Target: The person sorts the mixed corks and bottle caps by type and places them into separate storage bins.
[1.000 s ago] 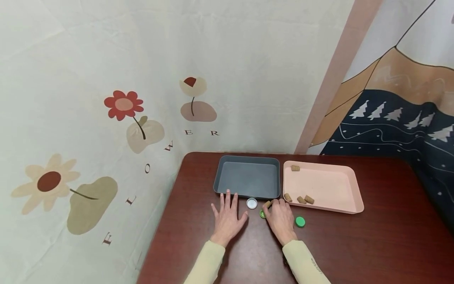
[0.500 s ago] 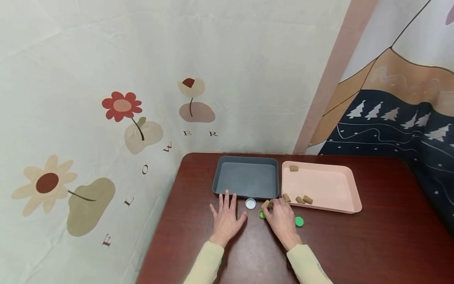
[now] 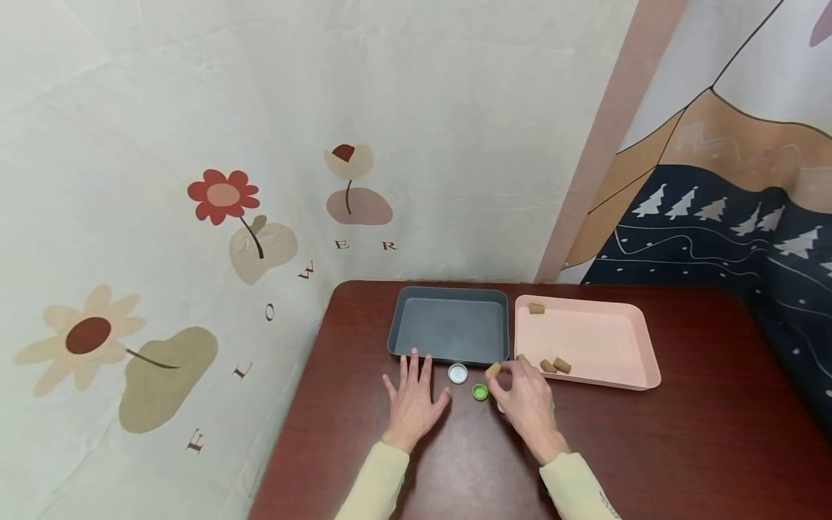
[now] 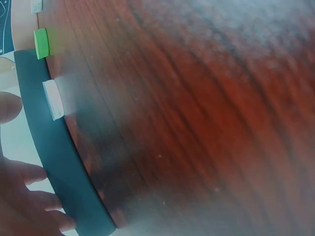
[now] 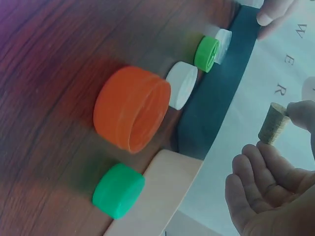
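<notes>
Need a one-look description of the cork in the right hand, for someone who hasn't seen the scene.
Start at the pink tray on the brown table. Just off its near-left corner, the right hand pinches a cork above the table. The other corks lie inside the tray; this one alone is outside it, in fingertips.

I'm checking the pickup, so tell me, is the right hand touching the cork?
Touching. The right wrist view shows a fingertip pressed against the end of the cork, held off the table; in the head view the right hand carries it.
</notes>
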A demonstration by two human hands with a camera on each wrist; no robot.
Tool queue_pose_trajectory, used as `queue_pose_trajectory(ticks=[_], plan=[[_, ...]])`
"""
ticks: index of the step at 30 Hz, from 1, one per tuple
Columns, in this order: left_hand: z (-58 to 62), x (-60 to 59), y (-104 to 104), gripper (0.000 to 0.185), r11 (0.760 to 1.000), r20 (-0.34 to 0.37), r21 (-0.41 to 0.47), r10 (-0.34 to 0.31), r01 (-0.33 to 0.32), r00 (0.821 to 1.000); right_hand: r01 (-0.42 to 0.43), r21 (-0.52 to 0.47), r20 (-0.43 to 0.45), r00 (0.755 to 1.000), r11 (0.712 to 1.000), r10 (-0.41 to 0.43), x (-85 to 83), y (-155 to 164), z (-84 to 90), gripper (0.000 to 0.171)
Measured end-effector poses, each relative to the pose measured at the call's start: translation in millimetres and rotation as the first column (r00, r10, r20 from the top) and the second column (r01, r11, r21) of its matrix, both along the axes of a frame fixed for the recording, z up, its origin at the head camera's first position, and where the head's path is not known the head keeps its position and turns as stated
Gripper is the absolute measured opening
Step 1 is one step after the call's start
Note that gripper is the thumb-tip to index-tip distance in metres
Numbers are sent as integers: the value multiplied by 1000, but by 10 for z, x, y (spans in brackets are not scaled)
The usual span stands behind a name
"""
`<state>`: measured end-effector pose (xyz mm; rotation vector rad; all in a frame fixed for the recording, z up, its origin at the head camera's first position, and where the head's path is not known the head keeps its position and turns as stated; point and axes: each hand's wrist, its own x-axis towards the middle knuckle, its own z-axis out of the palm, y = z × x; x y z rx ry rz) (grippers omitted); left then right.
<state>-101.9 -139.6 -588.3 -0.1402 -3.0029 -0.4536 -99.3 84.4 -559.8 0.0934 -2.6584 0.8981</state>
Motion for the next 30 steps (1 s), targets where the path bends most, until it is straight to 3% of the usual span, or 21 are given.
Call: queue_pose_trajectory(ticks=[11,24,30], plan=[[-8,1,-5,75,1000,-25,16,-5,5,1000,21,-39,-4,1000,999,-21,46,201,96,35],[-21,5,-2,75,1000,-26,21,0,1,1000,69,-88,-100,992,994,-78,80,531,163,30],[-28,1,0,75,1000,-28,24,2,-1,1000,104,-111,-94,989,988,-115,54,706,154,33]])
